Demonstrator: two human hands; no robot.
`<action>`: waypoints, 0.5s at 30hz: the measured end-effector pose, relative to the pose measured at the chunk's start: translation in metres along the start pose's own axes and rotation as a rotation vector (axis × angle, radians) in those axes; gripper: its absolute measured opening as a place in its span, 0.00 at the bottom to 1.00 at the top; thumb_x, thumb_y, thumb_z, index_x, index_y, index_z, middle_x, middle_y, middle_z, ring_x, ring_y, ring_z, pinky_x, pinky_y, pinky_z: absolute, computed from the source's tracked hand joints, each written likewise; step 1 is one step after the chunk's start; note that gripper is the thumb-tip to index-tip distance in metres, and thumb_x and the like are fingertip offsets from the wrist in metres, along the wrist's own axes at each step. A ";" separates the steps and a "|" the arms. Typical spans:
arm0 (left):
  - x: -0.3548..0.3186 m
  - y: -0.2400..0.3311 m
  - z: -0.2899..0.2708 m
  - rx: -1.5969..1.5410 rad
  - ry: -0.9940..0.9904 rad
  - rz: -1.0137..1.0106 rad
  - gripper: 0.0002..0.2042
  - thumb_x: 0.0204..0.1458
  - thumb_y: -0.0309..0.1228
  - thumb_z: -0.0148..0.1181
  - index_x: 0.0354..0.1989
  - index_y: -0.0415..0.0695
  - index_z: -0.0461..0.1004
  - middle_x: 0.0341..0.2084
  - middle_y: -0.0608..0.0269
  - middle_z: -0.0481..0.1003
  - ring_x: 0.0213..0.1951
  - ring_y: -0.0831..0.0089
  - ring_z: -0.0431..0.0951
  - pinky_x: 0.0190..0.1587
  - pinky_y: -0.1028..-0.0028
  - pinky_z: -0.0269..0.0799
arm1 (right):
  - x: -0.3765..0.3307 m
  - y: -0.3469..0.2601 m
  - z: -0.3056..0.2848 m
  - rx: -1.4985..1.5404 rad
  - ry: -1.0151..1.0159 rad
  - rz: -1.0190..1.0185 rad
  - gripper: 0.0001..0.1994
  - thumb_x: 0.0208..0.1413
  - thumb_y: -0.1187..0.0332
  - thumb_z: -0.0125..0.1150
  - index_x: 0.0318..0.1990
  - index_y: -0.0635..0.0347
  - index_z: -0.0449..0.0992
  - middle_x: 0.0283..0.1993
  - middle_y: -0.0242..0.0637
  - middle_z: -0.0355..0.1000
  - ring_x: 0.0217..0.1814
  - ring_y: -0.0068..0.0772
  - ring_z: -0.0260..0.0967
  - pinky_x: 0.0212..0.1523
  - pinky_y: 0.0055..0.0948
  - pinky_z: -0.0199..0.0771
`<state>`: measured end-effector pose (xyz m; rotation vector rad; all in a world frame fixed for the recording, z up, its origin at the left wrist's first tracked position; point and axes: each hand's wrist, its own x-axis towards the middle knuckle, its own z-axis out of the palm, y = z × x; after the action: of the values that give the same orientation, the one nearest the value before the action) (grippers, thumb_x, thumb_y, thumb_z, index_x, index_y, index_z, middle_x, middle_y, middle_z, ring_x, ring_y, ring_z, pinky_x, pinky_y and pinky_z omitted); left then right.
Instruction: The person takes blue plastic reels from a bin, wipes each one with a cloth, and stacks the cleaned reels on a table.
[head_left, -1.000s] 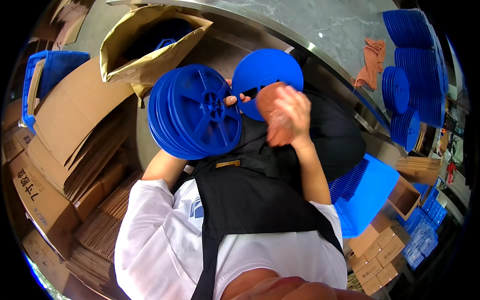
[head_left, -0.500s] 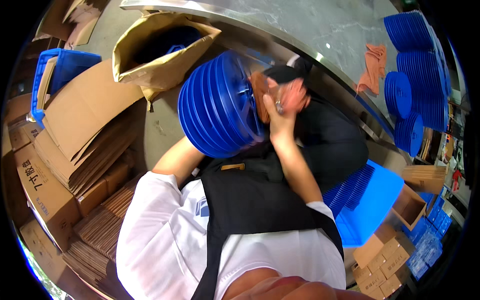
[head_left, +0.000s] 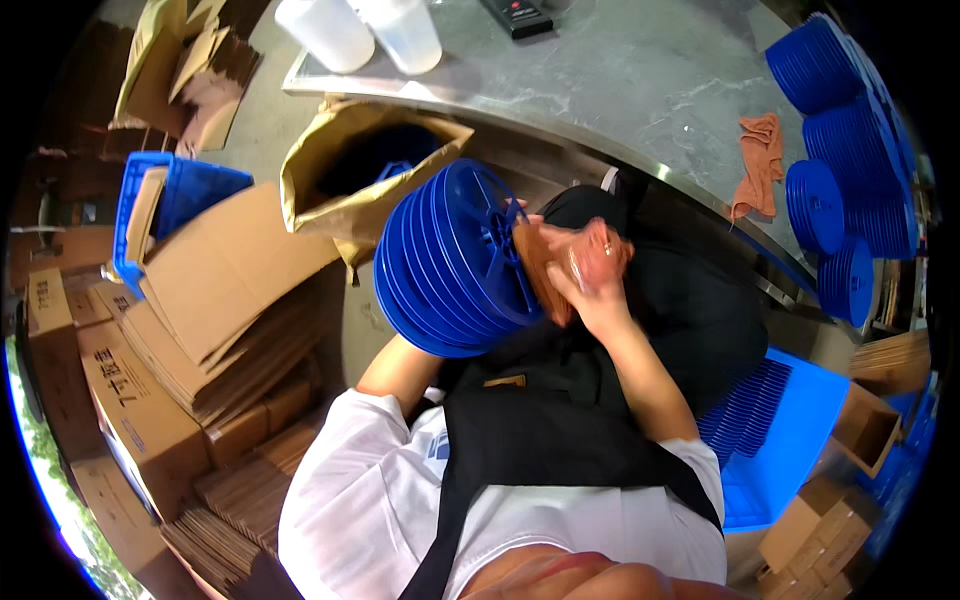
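Gray tabletop (head_left: pixel 620 90) spans the top; off its near edge, a tilted row of blue reels (head_left: pixel 432 270) sits above the lap. The blurred right hand (head_left: pixel 599 258) has its fingers clamped on a brown pad (head_left: pixel 541 272) at the end reel's face. Mostly hidden, the left hand's (head_left: pixel 522 208) grip cannot be told.

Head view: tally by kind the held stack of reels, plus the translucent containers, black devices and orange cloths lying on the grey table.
Held stack of blue reels: 1
Translucent containers: 2
Black device: 1
Orange cloth: 1
Total: 5
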<state>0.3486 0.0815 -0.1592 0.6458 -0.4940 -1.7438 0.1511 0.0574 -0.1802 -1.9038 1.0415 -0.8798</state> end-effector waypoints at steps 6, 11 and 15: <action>0.071 0.050 0.019 0.078 -0.113 -0.010 0.24 0.59 0.42 0.47 0.58 0.39 0.60 0.50 0.53 0.70 0.50 0.60 0.72 0.53 0.61 0.69 | -0.054 0.016 -0.069 1.130 0.120 0.315 0.20 0.48 0.69 0.60 0.50 0.67 0.68 0.52 0.46 0.69 0.55 0.35 0.66 0.59 0.31 0.61; 0.231 0.098 -0.009 1.493 0.230 0.186 0.12 0.46 0.30 0.57 0.39 0.39 0.76 0.31 0.54 0.79 0.32 0.63 0.79 0.37 0.67 0.73 | -0.066 0.026 -0.104 1.159 0.425 0.332 0.16 0.50 0.70 0.59 0.47 0.67 0.71 0.51 0.43 0.70 0.55 0.33 0.67 0.57 0.29 0.63; 0.288 0.140 -0.051 2.360 0.336 0.088 0.14 0.46 0.36 0.52 0.38 0.44 0.78 0.31 0.42 0.77 0.38 0.49 0.78 0.42 0.58 0.72 | -0.054 0.021 -0.106 1.203 0.424 0.210 0.16 0.51 0.71 0.59 0.48 0.67 0.72 0.50 0.42 0.71 0.52 0.31 0.68 0.56 0.28 0.64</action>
<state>0.4282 -0.2328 -0.1587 2.2390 -2.1707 -0.0788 0.0319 0.0654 -0.1607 -0.6079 0.6354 -1.3804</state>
